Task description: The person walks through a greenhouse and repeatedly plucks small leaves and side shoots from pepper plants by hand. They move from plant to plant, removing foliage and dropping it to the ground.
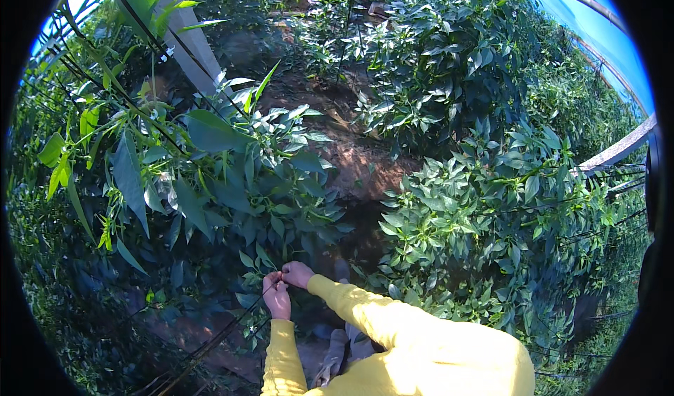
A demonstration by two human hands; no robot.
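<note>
My left hand is raised with bent fingers beside a leafy pepper plant. A dark string runs up from the lower left into its fingers. My right hand meets it from the right, fingertips against fingertips. Whatever lies between the right fingers is too small and covered to make out. Green leaves stand just behind and above both hands. Both of my arms wear yellow sleeves.
A pale post leans at the upper left, with dark lines crossing it. Dense pepper plants fill the right side. A strip of brown soil runs between the rows. Another pale pole stands at the far right.
</note>
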